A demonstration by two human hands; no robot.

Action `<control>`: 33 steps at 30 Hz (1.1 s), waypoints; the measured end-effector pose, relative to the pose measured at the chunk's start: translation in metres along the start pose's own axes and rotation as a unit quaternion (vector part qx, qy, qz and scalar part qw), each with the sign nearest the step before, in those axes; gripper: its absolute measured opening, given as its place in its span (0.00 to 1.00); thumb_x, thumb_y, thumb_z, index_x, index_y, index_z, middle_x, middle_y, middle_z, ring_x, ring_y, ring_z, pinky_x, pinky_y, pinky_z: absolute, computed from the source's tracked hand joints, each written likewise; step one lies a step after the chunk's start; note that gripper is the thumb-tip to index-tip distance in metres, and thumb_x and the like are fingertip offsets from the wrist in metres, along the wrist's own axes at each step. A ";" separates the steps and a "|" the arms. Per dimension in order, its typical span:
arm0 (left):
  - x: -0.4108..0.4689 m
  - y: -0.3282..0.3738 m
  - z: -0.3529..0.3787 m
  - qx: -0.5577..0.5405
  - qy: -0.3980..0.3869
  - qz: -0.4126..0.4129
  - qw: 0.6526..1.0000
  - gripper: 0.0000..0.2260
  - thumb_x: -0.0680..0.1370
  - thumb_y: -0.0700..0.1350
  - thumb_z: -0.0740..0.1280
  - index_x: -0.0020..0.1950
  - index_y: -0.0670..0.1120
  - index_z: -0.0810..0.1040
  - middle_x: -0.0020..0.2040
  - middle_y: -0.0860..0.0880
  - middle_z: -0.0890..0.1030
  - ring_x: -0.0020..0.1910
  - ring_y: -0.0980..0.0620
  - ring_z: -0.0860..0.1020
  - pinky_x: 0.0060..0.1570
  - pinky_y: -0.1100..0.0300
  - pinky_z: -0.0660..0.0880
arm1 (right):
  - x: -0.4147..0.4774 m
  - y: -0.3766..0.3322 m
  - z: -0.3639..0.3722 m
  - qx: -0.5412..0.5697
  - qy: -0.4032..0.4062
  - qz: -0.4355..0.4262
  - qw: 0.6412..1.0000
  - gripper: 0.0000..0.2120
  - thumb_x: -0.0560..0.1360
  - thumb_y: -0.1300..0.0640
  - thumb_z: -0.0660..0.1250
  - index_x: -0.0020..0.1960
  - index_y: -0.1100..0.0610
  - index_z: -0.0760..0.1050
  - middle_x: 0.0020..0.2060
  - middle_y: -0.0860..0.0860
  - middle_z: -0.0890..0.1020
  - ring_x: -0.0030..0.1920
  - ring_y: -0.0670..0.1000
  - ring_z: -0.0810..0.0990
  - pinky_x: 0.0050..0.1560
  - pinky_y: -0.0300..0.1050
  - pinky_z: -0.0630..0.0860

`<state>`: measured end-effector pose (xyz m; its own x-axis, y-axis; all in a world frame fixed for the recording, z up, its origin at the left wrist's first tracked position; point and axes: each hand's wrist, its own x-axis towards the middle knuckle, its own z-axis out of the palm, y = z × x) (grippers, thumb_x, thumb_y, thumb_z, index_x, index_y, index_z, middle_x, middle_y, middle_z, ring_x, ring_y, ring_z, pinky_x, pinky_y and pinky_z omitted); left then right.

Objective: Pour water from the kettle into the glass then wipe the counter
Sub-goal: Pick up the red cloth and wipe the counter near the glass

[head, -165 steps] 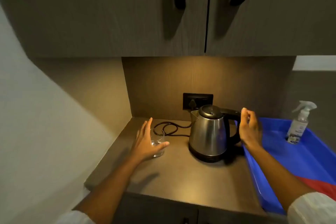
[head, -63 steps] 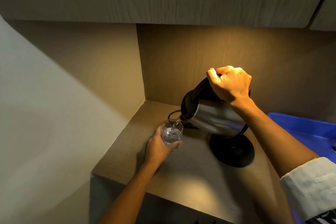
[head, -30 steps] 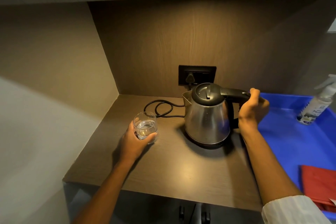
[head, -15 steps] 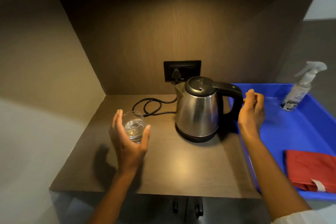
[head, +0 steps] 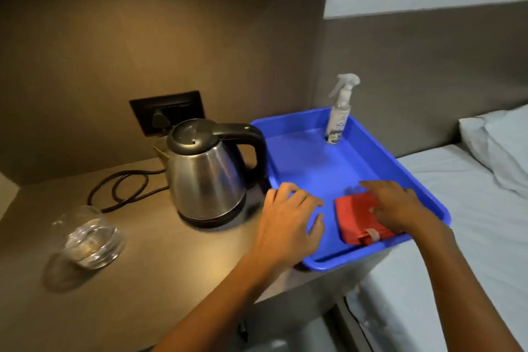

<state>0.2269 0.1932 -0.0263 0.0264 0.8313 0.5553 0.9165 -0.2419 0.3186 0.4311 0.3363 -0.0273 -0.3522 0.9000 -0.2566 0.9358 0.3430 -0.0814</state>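
Note:
The steel kettle with a black lid and handle stands upright on its base in the middle of the brown counter. A clear glass holding some water stands alone at the counter's left. A folded red cloth lies in the near part of the blue tray. My right hand rests on top of the cloth, fingers spread flat. My left hand hovers over the tray's left rim, fingers apart and holding nothing.
A clear spray bottle stands at the tray's far corner. The kettle's black cord loops behind the glass to a wall socket. A bed with a pillow lies right of the tray.
My left hand left the glass and my right hand left the kettle handle; both moved right to the tray, the right one landing on the red cloth. The view swung right.

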 end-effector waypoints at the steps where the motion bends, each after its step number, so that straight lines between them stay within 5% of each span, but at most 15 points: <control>1: 0.008 0.000 0.006 0.010 -0.055 -0.011 0.998 0.10 0.74 0.49 0.68 0.53 0.49 0.83 0.48 0.53 0.84 0.54 0.45 0.76 0.48 0.51 0.68 | 0.003 0.002 0.000 -0.010 -0.028 -0.006 1.000 0.32 0.76 0.56 0.64 0.76 0.47 0.54 0.75 0.50 0.63 0.74 0.52 0.60 0.70 0.52 0.55; 5: 0.031 0.004 0.027 0.038 -0.188 -0.037 0.981 0.16 0.77 0.53 0.64 0.62 0.50 0.79 0.56 0.50 0.82 0.62 0.45 0.70 0.53 0.51 0.63 | 0.012 0.011 0.002 -0.012 -0.058 -0.023 0.998 0.34 0.73 0.50 0.68 0.75 0.50 0.58 0.73 0.53 0.64 0.73 0.54 0.60 0.70 0.53 0.56; 9: 0.038 0.006 0.032 0.071 -0.194 -0.012 0.978 0.16 0.79 0.50 0.63 0.64 0.49 0.77 0.60 0.47 0.80 0.64 0.43 0.68 0.53 0.49 0.63 | 0.014 0.008 -0.010 -0.019 -0.032 -0.046 0.998 0.21 0.62 0.40 0.73 0.50 0.49 0.75 0.50 0.51 0.69 0.58 0.55 0.66 0.55 0.51 0.65; 14: 0.038 -0.001 0.015 -0.039 -0.135 -0.060 0.988 0.22 0.78 0.53 0.66 0.71 0.52 0.70 0.66 0.50 0.76 0.67 0.45 0.67 0.61 0.50 0.66 | -0.010 -0.002 -0.029 0.211 -0.015 -0.100 0.972 0.13 0.60 0.53 0.79 0.39 0.48 0.76 0.44 0.50 0.78 0.47 0.52 0.76 0.47 0.48 0.74; 18: 0.029 -0.006 -0.021 -0.116 -0.114 -0.147 0.976 0.30 0.75 0.59 0.69 0.74 0.51 0.67 0.68 0.52 0.77 0.64 0.50 0.75 0.67 0.52 0.65 | -0.035 -0.031 -0.059 0.311 -0.002 -0.194 0.930 0.15 0.64 0.56 0.80 0.43 0.50 0.75 0.36 0.50 0.81 0.35 0.51 0.80 0.37 0.49 0.79; 21: 0.011 -0.013 -0.058 -0.166 -0.053 -0.170 0.970 0.17 0.75 0.58 0.69 0.59 0.51 0.81 0.49 0.53 0.86 0.45 0.55 0.81 0.53 0.53 0.76 | -0.049 -0.061 -0.078 0.396 -0.013 -0.259 0.881 0.18 0.66 0.55 0.80 0.50 0.49 0.75 0.39 0.48 0.81 0.33 0.47 0.80 0.28 0.41 0.76; 26: -0.041 -0.027 -0.104 -0.322 0.029 -0.299 0.898 0.06 0.71 0.45 0.72 0.47 0.47 0.80 0.39 0.48 0.84 0.38 0.48 0.82 0.42 0.52 0.80 | -0.051 -0.122 -0.072 0.425 -0.133 -0.354 0.822 0.32 0.67 0.69 0.75 0.62 0.46 0.68 0.48 0.51 0.78 0.37 0.59 0.79 0.27 0.54 0.76; 29: -0.080 -0.046 -0.118 -0.293 0.117 -0.396 0.862 0.09 0.67 0.49 0.69 0.45 0.48 0.80 0.36 0.47 0.83 0.34 0.49 0.80 0.38 0.49 0.80 | -0.047 -0.175 -0.049 0.484 -0.150 -0.359 0.784 0.27 0.66 0.68 0.75 0.57 0.47 0.70 0.48 0.54 0.77 0.38 0.49 0.78 0.32 0.47 0.77; 33: -0.126 -0.080 -0.128 -0.195 0.175 -0.522 0.812 0.16 0.65 0.54 0.69 0.52 0.57 0.79 0.44 0.54 0.87 0.44 0.54 0.84 0.48 0.48 0.81 | -0.049 -0.246 0.000 0.435 -0.039 -0.374 0.818 0.21 0.70 0.65 0.73 0.52 0.44 0.69 0.47 0.49 0.77 0.44 0.45 0.77 0.46 0.39 0.74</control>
<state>0.0991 0.0444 -0.0236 -0.8605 0.5093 -0.0108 0.1689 0.3054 0.9371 0.2185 0.2079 0.0050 -0.8614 0.4935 0.1203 0.1264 0.4377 -0.8902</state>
